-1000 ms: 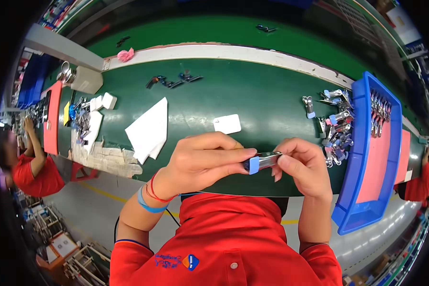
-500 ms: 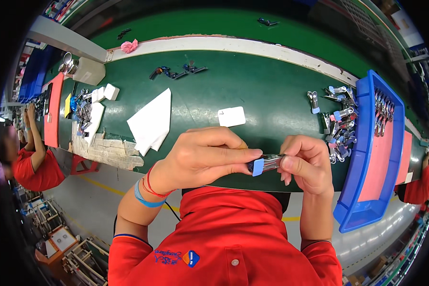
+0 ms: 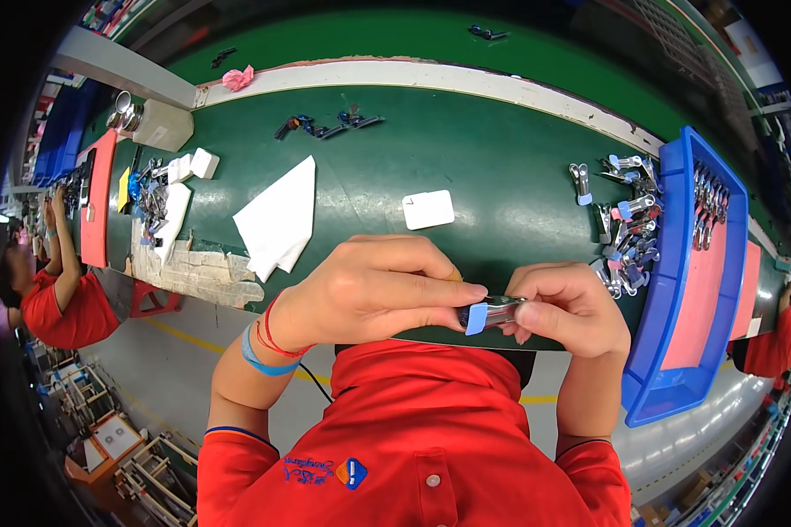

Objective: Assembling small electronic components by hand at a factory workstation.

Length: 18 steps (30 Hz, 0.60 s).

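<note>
I see a green bench. On it lie a white folded cloth, a small white card, a heap of metal clips just beside the blue tray, and dark clips farther back

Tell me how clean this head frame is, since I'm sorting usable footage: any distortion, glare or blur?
Head view: strong fisheye bending, the green table's edges curve and black corners frame the picture; soft sheen on the tabletop near the small white card; both hands and the metal clip with blue sleeve look sharp.
</note>
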Each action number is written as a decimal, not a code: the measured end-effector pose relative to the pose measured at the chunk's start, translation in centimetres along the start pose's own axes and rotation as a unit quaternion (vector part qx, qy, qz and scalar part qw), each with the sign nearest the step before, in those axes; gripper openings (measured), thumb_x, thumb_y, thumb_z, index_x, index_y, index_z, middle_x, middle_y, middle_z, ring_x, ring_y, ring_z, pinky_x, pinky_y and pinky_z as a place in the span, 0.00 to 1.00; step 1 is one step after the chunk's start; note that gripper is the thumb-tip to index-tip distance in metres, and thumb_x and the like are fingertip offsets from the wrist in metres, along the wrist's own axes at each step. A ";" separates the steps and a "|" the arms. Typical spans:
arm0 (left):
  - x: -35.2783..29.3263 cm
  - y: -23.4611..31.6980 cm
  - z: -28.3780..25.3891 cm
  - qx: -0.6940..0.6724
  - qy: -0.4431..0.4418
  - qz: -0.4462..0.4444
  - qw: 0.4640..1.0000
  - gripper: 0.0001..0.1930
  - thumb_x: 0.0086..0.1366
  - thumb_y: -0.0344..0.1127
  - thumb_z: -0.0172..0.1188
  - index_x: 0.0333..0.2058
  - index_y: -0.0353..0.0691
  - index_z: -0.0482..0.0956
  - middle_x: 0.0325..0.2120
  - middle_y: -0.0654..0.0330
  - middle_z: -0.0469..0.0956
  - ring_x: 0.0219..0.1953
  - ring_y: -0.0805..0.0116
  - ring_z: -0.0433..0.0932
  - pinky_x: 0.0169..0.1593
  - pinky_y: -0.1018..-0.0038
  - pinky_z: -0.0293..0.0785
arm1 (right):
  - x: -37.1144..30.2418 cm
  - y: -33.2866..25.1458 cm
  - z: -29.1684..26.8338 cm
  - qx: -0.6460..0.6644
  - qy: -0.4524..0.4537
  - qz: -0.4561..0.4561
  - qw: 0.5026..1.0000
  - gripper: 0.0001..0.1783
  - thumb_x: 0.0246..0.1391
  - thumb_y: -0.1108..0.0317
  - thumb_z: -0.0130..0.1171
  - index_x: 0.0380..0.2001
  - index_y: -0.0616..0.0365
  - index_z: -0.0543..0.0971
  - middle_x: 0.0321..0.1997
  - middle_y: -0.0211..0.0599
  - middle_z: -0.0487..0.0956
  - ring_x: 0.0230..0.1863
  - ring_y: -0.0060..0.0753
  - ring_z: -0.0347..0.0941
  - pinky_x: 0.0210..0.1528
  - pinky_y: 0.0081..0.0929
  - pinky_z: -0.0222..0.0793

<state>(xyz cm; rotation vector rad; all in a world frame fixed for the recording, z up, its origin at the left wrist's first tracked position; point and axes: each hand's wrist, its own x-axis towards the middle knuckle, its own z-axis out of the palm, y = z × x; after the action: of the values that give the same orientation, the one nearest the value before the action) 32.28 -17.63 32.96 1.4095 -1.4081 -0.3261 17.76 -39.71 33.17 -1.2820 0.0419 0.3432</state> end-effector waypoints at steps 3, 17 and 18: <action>0.1 0.4 -0.1 0.020 -0.012 -0.025 0.999 0.18 0.46 0.30 0.72 0.40 0.35 0.85 0.27 0.59 0.78 0.26 0.67 0.77 0.28 0.74 0.72 | 0.3 -0.2 0.5 -0.036 0.028 -0.006 0.999 0.10 0.58 0.72 0.56 0.30 0.71 0.79 0.30 0.43 0.78 0.23 0.23 0.73 0.24 0.19 0.70; 0.1 0.6 -0.1 0.033 -0.040 -0.019 0.999 0.18 0.48 0.29 0.71 0.41 0.36 0.84 0.26 0.59 0.78 0.25 0.67 0.77 0.26 0.74 0.71 | 0.4 0.1 1.0 -0.045 0.070 0.002 0.997 0.11 0.57 0.72 0.58 0.24 0.70 0.80 0.22 0.40 0.77 0.19 0.22 0.71 0.18 0.18 0.65; 0.2 0.7 -0.1 0.031 -0.042 -0.026 0.998 0.18 0.48 0.29 0.71 0.41 0.36 0.84 0.26 0.59 0.78 0.25 0.67 0.77 0.26 0.74 0.71 | 0.4 0.1 1.0 -0.044 0.071 0.006 0.996 0.11 0.56 0.72 0.58 0.24 0.70 0.80 0.22 0.40 0.77 0.18 0.22 0.71 0.18 0.18 0.65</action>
<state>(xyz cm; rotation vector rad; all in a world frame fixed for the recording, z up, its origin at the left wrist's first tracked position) 32.02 -17.53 33.60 1.4994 -1.4623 -0.3831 17.94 -38.71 33.31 -1.3927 0.1565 0.2661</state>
